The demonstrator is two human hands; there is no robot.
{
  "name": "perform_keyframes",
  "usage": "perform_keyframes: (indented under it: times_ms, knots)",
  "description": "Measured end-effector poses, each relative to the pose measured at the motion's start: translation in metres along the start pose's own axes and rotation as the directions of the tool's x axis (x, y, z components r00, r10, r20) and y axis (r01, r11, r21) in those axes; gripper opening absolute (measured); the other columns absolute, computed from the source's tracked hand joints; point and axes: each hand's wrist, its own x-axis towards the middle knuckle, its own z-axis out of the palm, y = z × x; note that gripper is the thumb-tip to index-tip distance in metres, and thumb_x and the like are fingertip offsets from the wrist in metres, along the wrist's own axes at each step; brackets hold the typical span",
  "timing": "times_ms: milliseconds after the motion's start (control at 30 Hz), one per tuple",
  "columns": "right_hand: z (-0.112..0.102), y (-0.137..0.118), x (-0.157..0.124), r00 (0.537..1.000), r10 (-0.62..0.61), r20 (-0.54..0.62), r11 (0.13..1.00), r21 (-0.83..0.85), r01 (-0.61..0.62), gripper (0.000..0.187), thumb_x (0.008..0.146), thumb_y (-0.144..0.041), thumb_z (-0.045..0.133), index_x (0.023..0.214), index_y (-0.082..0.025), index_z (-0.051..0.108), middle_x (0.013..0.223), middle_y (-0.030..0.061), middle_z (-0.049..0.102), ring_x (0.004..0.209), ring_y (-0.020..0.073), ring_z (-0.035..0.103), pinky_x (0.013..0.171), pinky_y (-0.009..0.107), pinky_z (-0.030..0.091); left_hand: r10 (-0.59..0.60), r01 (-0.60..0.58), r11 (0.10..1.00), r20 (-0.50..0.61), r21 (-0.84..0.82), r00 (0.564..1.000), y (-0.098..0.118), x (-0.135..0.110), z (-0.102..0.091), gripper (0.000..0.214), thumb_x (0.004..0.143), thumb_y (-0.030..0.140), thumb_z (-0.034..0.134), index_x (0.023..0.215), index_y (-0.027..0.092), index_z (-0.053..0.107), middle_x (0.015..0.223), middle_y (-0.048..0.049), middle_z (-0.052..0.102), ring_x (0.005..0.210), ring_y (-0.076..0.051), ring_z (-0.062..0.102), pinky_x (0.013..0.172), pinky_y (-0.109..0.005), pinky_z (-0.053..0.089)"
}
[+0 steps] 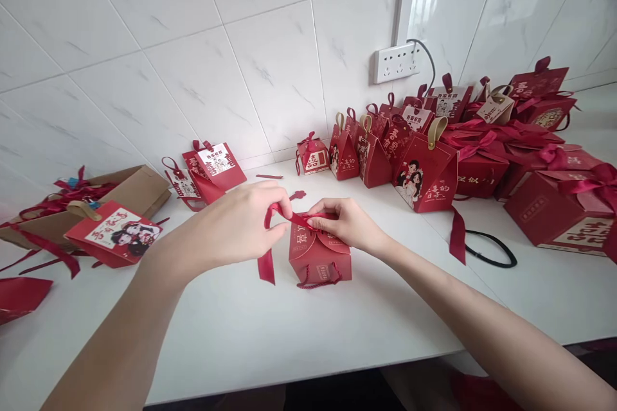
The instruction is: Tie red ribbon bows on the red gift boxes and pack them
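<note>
In front of me on the white table stands a small red gift box (321, 257) with curved top flaps, pale lettering and a twisted red cord on its near side. A red ribbon (266, 266) runs from its top to my left hand (258, 215), which pinches it up and to the left of the box; one end hangs down. My right hand (340, 221) presses its fingers together on the ribbon at the top of the box. The spot where the ribbon crosses there is partly hidden by those fingers.
Many red gift boxes (427, 173) crowd the right side and back. At left, a cardboard box (144, 192) holds red ribbons, with a red box (113, 234) before it. A black loop (499, 247) lies right. A white power strip (396, 63) hangs on the tiled wall.
</note>
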Motion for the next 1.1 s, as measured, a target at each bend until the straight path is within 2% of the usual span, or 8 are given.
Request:
perform_keyframes:
  times_ms: [133,233,367,500,667,867,1000,1100]
  knots:
    - [0.000,0.001,0.000,1.000,0.018,0.004,1.000,0.009,-0.018,0.022,0.077,-0.029,0.063,0.095,-0.017,0.065,0.089,0.0032,0.071,0.081,0.0162,0.065,0.071,0.026,0.048,0.064,-0.064,0.998,-0.033,-0.005,0.997,0.004,0.003,0.002,0.020,0.085,0.032,0.049,0.073,0.023,0.063,0.094,-0.0003,0.058,0.052,-0.008,0.048,0.050,-0.024,0.036]
    - [-0.001,0.001,0.000,0.999,-0.024,0.025,1.000,-0.013,0.024,0.018,0.077,-0.029,0.062,0.090,-0.016,0.067,0.086,0.0020,0.070,0.078,0.0150,0.064,0.069,0.025,0.047,0.151,-0.155,0.984,-0.051,-0.086,0.987,0.005,0.014,0.005,0.018,0.085,0.033,0.052,0.075,0.024,0.064,0.105,-0.0002,0.058,0.065,-0.011,0.054,0.059,-0.025,0.040]
    - [-0.002,0.001,0.000,0.998,-0.053,0.036,0.998,-0.039,0.055,0.012,0.077,-0.023,0.057,0.075,-0.015,0.066,0.076,0.0001,0.067,0.069,0.0126,0.060,0.061,0.023,0.044,0.116,-0.112,0.962,-0.001,-0.248,0.993,-0.001,0.035,0.014,0.016,0.083,0.035,0.054,0.076,0.024,0.063,0.080,0.0009,0.063,0.065,-0.014,0.055,0.055,-0.025,0.038]
    - [-0.002,0.003,0.002,0.995,-0.092,0.036,0.995,-0.031,0.093,0.010,0.075,-0.019,0.055,0.073,-0.015,0.064,0.072,-0.0005,0.065,0.065,0.0112,0.056,0.060,0.023,0.042,0.060,-0.051,0.925,0.012,-0.378,0.998,-0.015,0.056,0.024,0.016,0.082,0.035,0.055,0.076,0.021,0.061,0.073,-0.0001,0.063,0.061,-0.013,0.056,0.051,-0.024,0.038]
    - [-0.002,0.004,0.002,0.991,-0.124,0.050,0.992,0.026,0.123,0.009,0.075,-0.019,0.056,0.068,-0.015,0.062,0.070,-0.0006,0.063,0.064,0.0107,0.054,0.061,0.023,0.042,0.040,0.016,0.809,0.083,-0.587,0.996,-0.023,0.072,0.042,0.017,0.078,0.035,0.061,0.075,0.019,0.057,0.058,0.0023,0.055,0.049,-0.010,0.048,0.045,-0.022,0.036]
    - [0.002,0.006,0.002,0.995,-0.101,-0.023,0.978,0.182,0.103,0.009,0.070,-0.022,0.063,0.066,-0.015,0.065,0.069,0.0001,0.064,0.065,0.0116,0.054,0.063,0.024,0.042,-0.015,-0.085,0.732,-0.141,-0.676,0.990,-0.021,0.061,0.074,0.020,0.078,0.037,0.061,0.074,0.018,0.057,0.077,-0.0009,0.061,0.073,-0.014,0.058,0.064,-0.026,0.045]
    - [0.005,0.005,0.002,0.996,-0.026,-0.083,0.968,0.246,0.046,0.013,0.066,-0.028,0.069,0.065,-0.015,0.066,0.066,-0.0006,0.061,0.062,0.0112,0.052,0.060,0.024,0.042,-0.172,-0.064,0.679,-0.243,-0.731,0.955,-0.028,0.048,0.098,0.019,0.078,0.036,0.061,0.075,0.019,0.054,0.075,0.0006,0.060,0.065,-0.013,0.055,0.060,-0.025,0.044]
    - [0.006,0.005,0.000,0.992,-0.020,-0.123,0.979,0.197,0.044,0.013,0.065,-0.029,0.070,0.066,-0.016,0.067,0.074,0.0004,0.059,0.066,0.0119,0.053,0.064,0.026,0.043,-0.155,-0.112,0.693,-0.299,-0.712,0.942,-0.031,0.038,0.110,0.006,0.077,0.023,0.059,0.073,0.019,0.056,0.075,0.0008,0.061,0.068,-0.013,0.055,0.064,-0.025,0.045]
